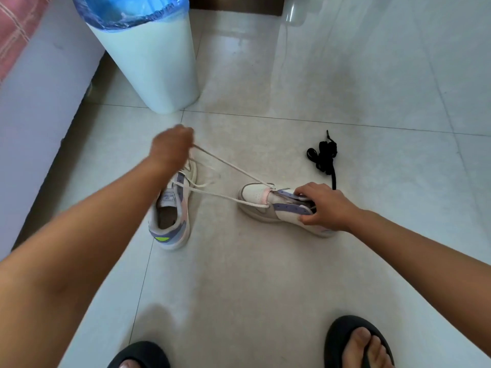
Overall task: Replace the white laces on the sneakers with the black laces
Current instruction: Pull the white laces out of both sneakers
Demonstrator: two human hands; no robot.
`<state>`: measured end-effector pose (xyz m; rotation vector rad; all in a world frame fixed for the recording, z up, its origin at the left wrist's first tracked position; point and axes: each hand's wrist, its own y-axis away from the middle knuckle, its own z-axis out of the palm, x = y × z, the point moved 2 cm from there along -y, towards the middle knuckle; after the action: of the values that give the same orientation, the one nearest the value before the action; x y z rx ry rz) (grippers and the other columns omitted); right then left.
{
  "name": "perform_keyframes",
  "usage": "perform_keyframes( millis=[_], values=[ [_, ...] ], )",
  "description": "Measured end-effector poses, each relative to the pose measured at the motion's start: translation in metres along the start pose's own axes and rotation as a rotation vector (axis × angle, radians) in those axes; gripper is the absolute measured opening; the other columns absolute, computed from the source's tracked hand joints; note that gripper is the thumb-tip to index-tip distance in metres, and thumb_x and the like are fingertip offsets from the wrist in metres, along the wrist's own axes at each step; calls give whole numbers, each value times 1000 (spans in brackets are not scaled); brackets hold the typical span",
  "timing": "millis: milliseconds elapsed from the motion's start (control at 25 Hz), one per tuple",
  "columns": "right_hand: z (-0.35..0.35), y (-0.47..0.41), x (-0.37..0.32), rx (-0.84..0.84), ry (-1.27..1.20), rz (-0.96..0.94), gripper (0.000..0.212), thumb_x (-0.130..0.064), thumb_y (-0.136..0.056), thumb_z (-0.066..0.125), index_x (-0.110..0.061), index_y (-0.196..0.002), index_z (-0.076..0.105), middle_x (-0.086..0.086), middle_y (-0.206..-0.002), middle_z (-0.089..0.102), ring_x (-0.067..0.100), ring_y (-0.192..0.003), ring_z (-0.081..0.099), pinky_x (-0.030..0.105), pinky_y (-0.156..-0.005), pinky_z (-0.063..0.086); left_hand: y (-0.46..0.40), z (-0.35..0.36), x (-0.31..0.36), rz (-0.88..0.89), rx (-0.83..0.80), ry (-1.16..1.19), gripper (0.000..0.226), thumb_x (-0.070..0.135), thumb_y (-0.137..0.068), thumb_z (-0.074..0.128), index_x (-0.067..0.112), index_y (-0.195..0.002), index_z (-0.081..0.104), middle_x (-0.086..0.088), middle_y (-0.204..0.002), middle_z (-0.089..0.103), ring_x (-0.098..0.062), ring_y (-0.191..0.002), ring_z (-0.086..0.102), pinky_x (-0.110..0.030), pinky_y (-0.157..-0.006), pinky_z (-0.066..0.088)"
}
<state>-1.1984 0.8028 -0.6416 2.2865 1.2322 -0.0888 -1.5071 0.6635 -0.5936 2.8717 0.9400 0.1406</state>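
Two white, pink and purple sneakers lie on the tiled floor. The right sneaker (259, 199) points left, and my right hand (322, 205) grips it around its purple eyelet strips. My left hand (171, 146) is raised above the left sneaker (171, 211) and pinches the white lace (228, 166), which runs taut in two strands from the right sneaker's lowest eyelets. The left sneaker still carries its own white lace. A bundle of black laces (324, 158) lies on the floor beyond the right sneaker.
A white bin (148, 62) with a blue liner stands behind the left sneaker. A bed frame (34, 102) runs along the left edge. My feet in black slippers (356, 341) are at the bottom.
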Motion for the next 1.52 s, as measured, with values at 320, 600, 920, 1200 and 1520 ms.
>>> perform_keyframes(
  millis=[320, 600, 920, 1200, 1520],
  values=[
    [-1, -5, 6, 5, -72, 0, 50, -36, -76, 70, -35, -122, 50, -11, -119, 51, 14, -110, 44, 31, -84, 31, 2, 5, -50, -525, -15, 102, 18, -5, -85, 56, -4, -102, 60, -26, -112, 59, -44, -104, 57, -42, -83, 46],
    [1, -6, 5, -3, -48, -34, 49, -35, -77, 69, -32, -123, 53, -11, -121, 50, 13, -112, 43, 30, -83, 29, 16, 19, -7, -188, 7, 83, 20, 8, -91, 50, 3, -109, 57, -19, -115, 57, -37, -106, 56, -42, -87, 42],
    [0, -7, -1, 8, -19, -34, 48, -37, -78, 68, -30, -123, 53, -11, -121, 49, 13, -112, 43, 31, -83, 28, 36, 65, 132, 538, -169, -66, 36, 10, -96, 42, 19, -129, 52, -4, -126, 50, -25, -115, 47, -34, -82, 33],
    [1, -6, 0, 1, -38, -48, 46, -39, -78, 68, -30, -121, 53, -12, -120, 49, 13, -112, 43, 31, -84, 27, 14, 51, 131, 365, -35, -132, 36, -5, -84, 45, 13, -112, 56, -4, -114, 58, -26, -107, 54, -36, -87, 33],
    [4, -8, -1, 5, -40, -48, 45, -38, -77, 67, -31, -119, 54, -11, -119, 49, 12, -110, 42, 31, -82, 25, 23, 62, 128, 553, -275, -16, 25, 17, -98, 46, 20, -119, 59, 1, -125, 56, -21, -115, 50, -32, -88, 33]
  ],
)
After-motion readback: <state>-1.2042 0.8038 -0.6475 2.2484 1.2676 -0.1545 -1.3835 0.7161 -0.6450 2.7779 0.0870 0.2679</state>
